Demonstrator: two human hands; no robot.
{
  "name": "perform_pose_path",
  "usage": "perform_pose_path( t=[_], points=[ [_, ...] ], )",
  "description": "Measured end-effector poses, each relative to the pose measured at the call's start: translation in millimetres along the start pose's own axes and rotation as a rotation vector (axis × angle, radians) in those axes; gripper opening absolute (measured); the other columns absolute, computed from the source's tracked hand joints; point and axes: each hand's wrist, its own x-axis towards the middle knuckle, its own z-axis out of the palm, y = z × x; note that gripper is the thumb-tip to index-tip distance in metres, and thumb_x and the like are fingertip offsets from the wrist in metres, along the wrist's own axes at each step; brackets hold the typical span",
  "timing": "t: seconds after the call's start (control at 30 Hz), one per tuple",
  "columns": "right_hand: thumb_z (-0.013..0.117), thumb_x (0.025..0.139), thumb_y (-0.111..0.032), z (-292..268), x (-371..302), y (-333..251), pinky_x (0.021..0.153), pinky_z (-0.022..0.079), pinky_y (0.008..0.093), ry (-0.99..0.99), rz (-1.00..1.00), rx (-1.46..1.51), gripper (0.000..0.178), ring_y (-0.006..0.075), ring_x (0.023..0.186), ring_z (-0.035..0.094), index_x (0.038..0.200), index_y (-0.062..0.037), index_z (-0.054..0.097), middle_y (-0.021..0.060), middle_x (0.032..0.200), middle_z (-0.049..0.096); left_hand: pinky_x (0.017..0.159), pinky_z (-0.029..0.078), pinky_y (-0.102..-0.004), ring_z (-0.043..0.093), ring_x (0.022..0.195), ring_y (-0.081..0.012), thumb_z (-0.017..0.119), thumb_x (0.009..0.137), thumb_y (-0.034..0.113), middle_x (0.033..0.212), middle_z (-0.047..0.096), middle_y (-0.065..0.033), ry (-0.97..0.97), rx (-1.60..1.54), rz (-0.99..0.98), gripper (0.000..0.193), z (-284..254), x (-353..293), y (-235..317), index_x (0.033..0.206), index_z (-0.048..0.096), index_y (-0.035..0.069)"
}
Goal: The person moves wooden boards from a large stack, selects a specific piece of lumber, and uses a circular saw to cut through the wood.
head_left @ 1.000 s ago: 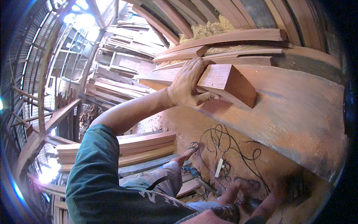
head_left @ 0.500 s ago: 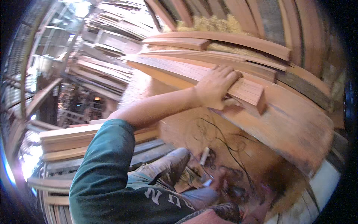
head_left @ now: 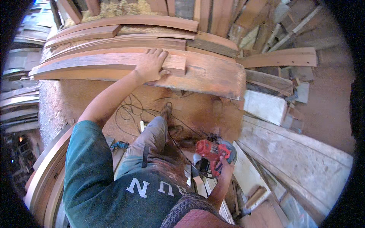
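Observation:
My left hand is closed over a long, squared wooden beam, fingers across its top and thumb at the near side. The beam lies along a thick plank bench, its squared end on the plank's upper surface. Down at the right, beside my leg, my right hand grips the handle of a red circular saw with a rounded grey guard. The saw is held low, apart from the beam. Its blade cannot be made out.
Curved wooden pieces lie beyond the bench, with sawdust behind them. A black cord loops across the dusty floor near my foot. Several boards crowd the right side. A blue power tool sits left of my leg.
My view has swung to the right, so the bench and beam appear farther left. The saw and my right hand now show clearly. My left hand stays on the beam near its end.

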Motion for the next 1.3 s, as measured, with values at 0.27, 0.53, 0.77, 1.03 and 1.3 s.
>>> perform_pose_path(
  t=[0.27, 0.53, 0.77, 1.03, 1.3],
  points=[
    [0.071, 0.083, 0.004, 35.6, -117.9, -120.3, 0.061, 0.051, 0.0282, 0.023, -0.299, -0.202, 0.026, 0.0116, 0.066, 0.063, 0.109, -0.0001, 0.068, 0.0033, 0.086, 0.07, 0.109, 0.039, -0.0544, 0.048, 0.132, -0.0388, 0.079, 0.078, 0.041, 0.137, 0.052, -0.0213, -0.164, -0.093, -0.075, 0.079, -4.3, 2.4, -6.7, 0.138, 0.048, 0.0],
    [0.076, 0.082, -0.003, 83.3, -122.0, -227.7, 0.061, 0.049, 0.0263, 0.012, -0.514, -0.399, 0.033, 0.0082, 0.07, 0.061, 0.114, 0.0004, 0.069, 0.0014, 0.089, 0.069, 0.122, 0.017, -0.0657, 0.019, 0.156, -0.0355, 0.062, 0.088, 0.023, 0.167, 0.026, -0.0152, -0.241, 0.149, 0.363, 0.08, -17.9, -69.6, 88.9, 0.159, 0.032, 0.005],
    [0.085, 0.081, -0.012, 121.4, -77.6, -307.8, 0.08, 0.054, 0.0329, -0.2, -0.624, -0.726, 0.035, 0.0159, 0.085, 0.067, 0.11, -0.0003, 0.072, 0.0073, 0.095, 0.074, 0.119, 0.024, -0.0661, 0.028, 0.153, -0.0346, 0.064, 0.083, 0.012, 0.161, 0.038, -0.0149, -0.037, -0.238, -0.121, 0.069, -37.0, -78.3, 100.2, 0.15, 0.046, 0.005],
    [0.084, 0.081, -0.013, 182.9, -2.4, -369.6, 0.08, 0.053, 0.032, -0.837, -0.904, -0.967, 0.036, 0.0148, 0.085, 0.067, 0.112, 0.0011, 0.071, 0.009, 0.093, 0.073, 0.099, 0.048, -0.0457, 0.064, 0.115, -0.0319, 0.066, 0.092, 0.016, 0.12, 0.069, -0.0157, 0.06, -0.807, -0.826, 0.038, -41.5, -60.1, 135.8, 0.126, 0.065, -0.001],
    [0.08, 0.082, -0.03, 209.5, 35.7, -377.5, 0.086, 0.057, 0.0438, -1.051, -0.926, -1.22, 0.045, 0.0382, 0.1, 0.072, 0.119, -0.0049, 0.069, 0.0217, 0.106, 0.074, 0.075, 0.052, -0.0355, 0.066, 0.081, -0.0135, 0.061, 0.102, 0.027, 0.085, 0.074, -0.0081, 0.198, -1.312, -1.204, 0.032, 13.6, -49.2, 174.2, 0.104, 0.074, -0.002]
  ],
)
